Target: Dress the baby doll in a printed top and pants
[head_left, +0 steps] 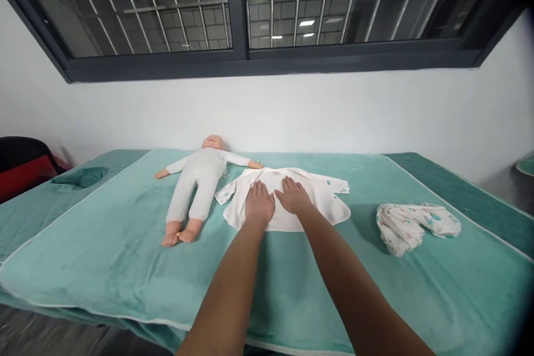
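Observation:
A small white baby shirt [334,208] lies spread out, its inside facing up and its printed sleeves stretched to both sides. My left hand [259,202] rests flat on the shirt left of its middle, fingers pointing toward the neckline. Beside it, my right hand [293,194] also presses flat on the cloth, with the two thumbs close together. Neither hand grips anything. To the left, a baby doll [203,169] with a white cloth body lies on its back, arms out, one of its hands near the shirt's upper left edge.
Crumpled printed baby pants [411,225] lie to the right. Everything rests on a green blanket [104,233] with pale edging. Behind stands a white wall [292,111] under a barred window [242,61]. A black and red object [25,169] is at the far left.

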`<act>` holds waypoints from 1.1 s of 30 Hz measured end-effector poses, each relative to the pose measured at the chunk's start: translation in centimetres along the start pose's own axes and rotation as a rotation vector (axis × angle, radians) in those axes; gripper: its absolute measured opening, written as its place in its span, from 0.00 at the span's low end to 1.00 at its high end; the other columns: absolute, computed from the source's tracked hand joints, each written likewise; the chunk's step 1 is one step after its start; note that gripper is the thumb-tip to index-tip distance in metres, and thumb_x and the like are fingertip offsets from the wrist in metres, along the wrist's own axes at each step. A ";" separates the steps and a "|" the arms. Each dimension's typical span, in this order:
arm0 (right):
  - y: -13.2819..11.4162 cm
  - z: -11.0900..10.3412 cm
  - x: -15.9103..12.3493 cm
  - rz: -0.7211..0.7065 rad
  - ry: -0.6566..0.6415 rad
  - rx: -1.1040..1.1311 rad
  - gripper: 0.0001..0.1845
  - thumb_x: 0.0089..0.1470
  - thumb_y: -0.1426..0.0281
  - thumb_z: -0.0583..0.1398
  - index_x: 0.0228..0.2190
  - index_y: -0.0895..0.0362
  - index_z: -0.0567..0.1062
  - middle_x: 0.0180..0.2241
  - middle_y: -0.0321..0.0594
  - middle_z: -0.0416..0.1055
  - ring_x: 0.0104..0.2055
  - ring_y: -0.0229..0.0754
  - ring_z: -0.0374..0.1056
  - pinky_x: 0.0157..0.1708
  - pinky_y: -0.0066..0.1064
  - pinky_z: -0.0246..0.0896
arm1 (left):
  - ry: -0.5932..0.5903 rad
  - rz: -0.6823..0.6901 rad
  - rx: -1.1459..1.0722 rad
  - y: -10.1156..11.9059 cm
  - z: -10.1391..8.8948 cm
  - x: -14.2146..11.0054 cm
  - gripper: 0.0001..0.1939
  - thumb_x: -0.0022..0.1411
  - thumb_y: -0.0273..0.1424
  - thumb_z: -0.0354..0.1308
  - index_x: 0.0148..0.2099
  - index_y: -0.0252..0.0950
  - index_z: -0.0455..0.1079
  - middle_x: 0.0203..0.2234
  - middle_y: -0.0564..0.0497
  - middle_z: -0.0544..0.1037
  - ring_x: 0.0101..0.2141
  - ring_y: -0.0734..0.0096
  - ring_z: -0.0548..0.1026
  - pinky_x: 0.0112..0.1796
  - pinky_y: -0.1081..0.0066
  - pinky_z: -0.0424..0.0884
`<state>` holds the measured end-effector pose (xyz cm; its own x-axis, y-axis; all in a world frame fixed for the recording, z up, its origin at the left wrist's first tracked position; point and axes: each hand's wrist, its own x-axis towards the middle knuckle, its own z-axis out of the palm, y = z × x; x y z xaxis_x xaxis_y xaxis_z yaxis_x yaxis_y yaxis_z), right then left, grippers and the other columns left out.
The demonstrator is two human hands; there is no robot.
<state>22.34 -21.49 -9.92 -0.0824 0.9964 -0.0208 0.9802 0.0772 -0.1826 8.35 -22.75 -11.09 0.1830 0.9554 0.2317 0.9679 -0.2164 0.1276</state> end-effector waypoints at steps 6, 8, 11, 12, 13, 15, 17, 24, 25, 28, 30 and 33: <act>0.2 0.2 -3.0 0.020 0.006 -0.010 0.41 0.65 0.53 0.37 0.68 0.69 0.45 0.71 0.48 0.33 0.73 0.46 0.32 0.69 0.42 0.29 | -0.025 0.010 -0.027 -1.0 -0.6 -2.1 0.33 0.71 0.40 0.37 0.69 0.22 0.53 0.69 0.38 0.52 0.69 0.54 0.49 0.66 0.57 0.48; 0.3 0.3 -3.8 0.019 0.011 -0.010 0.42 0.65 0.52 0.36 0.68 0.69 0.45 0.71 0.47 0.33 0.73 0.47 0.32 0.69 0.42 0.31 | -0.029 0.000 -0.041 -1.3 -0.8 -2.8 0.33 0.71 0.40 0.37 0.70 0.25 0.53 0.69 0.40 0.52 0.69 0.54 0.49 0.66 0.56 0.50; 0.3 0.3 -4.9 0.003 0.020 -0.013 0.42 0.65 0.52 0.36 0.68 0.70 0.46 0.71 0.49 0.35 0.73 0.48 0.34 0.69 0.43 0.34 | -0.030 -0.016 -0.061 -1.7 -1.2 -3.9 0.32 0.71 0.41 0.37 0.69 0.28 0.55 0.69 0.42 0.54 0.68 0.54 0.50 0.65 0.56 0.52; 0.3 0.3 -5.4 -0.010 0.024 -0.014 0.41 0.66 0.53 0.37 0.68 0.70 0.47 0.71 0.51 0.35 0.73 0.49 0.34 0.69 0.43 0.35 | -0.029 -0.020 -0.068 -1.9 -1.3 -4.3 0.32 0.71 0.41 0.37 0.69 0.29 0.55 0.69 0.42 0.55 0.68 0.54 0.51 0.65 0.56 0.52; 0.4 0.3 -5.9 -0.029 0.026 -0.016 0.41 0.66 0.54 0.37 0.68 0.71 0.48 0.71 0.52 0.36 0.73 0.50 0.35 0.68 0.44 0.35 | -0.028 -0.022 -0.074 -2.1 -1.4 -4.7 0.31 0.71 0.41 0.37 0.69 0.30 0.55 0.69 0.43 0.55 0.68 0.54 0.51 0.65 0.55 0.52; 0.8 0.3 -7.5 -0.096 0.028 -0.018 0.40 0.66 0.54 0.38 0.67 0.69 0.50 0.71 0.52 0.37 0.73 0.50 0.35 0.68 0.43 0.36 | -0.029 -0.015 -0.089 -2.7 -1.6 -5.5 0.31 0.71 0.41 0.37 0.69 0.31 0.55 0.69 0.43 0.55 0.68 0.55 0.51 0.65 0.55 0.52; 1.6 0.3 -9.5 -0.176 0.026 -0.020 0.39 0.66 0.53 0.39 0.68 0.66 0.51 0.71 0.49 0.39 0.73 0.47 0.35 0.69 0.41 0.35 | -0.034 0.010 -0.106 -3.5 -1.7 -6.2 0.32 0.71 0.42 0.37 0.69 0.31 0.54 0.69 0.43 0.55 0.68 0.57 0.51 0.65 0.57 0.52; 6.1 -0.2 -14.3 -0.290 0.002 0.157 0.38 0.61 0.47 0.49 0.65 0.55 0.61 0.69 0.41 0.50 0.71 0.45 0.46 0.68 0.36 0.42 | -0.008 0.096 -0.129 -5.9 -2.1 -8.6 0.31 0.72 0.40 0.37 0.68 0.24 0.55 0.68 0.38 0.56 0.68 0.59 0.52 0.66 0.58 0.50; 6.9 -0.5 -14.1 -0.232 0.022 0.199 0.35 0.61 0.48 0.52 0.63 0.53 0.65 0.67 0.38 0.55 0.69 0.44 0.50 0.67 0.33 0.45 | -0.004 0.108 -0.127 -6.1 -2.2 -9.2 0.30 0.72 0.39 0.36 0.68 0.25 0.56 0.68 0.39 0.56 0.68 0.59 0.52 0.66 0.58 0.50; 9.8 -1.7 -12.7 0.038 0.185 0.240 0.31 0.64 0.57 0.48 0.62 0.58 0.66 0.65 0.44 0.58 0.67 0.45 0.55 0.65 0.34 0.48 | 0.020 0.154 -0.122 -6.6 -2.7 -10.9 0.28 0.72 0.37 0.35 0.68 0.29 0.57 0.68 0.41 0.57 0.68 0.62 0.54 0.66 0.58 0.51; 11.9 -2.4 -11.4 0.232 0.280 0.238 0.32 0.63 0.62 0.47 0.62 0.67 0.63 0.64 0.56 0.59 0.65 0.52 0.57 0.63 0.39 0.52 | 0.063 0.181 -0.118 -6.9 -3.2 -12.0 0.28 0.72 0.36 0.36 0.68 0.28 0.54 0.68 0.41 0.55 0.68 0.62 0.53 0.66 0.59 0.53; 14.5 -2.9 -9.3 0.445 0.310 0.239 0.32 0.61 0.62 0.49 0.57 0.73 0.68 0.53 0.66 0.70 0.56 0.60 0.68 0.53 0.44 0.63 | 0.122 0.239 -0.082 -7.8 -4.2 -12.6 0.30 0.71 0.35 0.40 0.70 0.26 0.51 0.70 0.39 0.49 0.69 0.60 0.50 0.65 0.59 0.54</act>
<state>37.86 -29.48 -9.48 0.4189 0.8978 0.1357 0.8377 -0.3244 -0.4393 -2.22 -33.97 -10.92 0.3773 0.8452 0.3784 0.8820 -0.4526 0.1315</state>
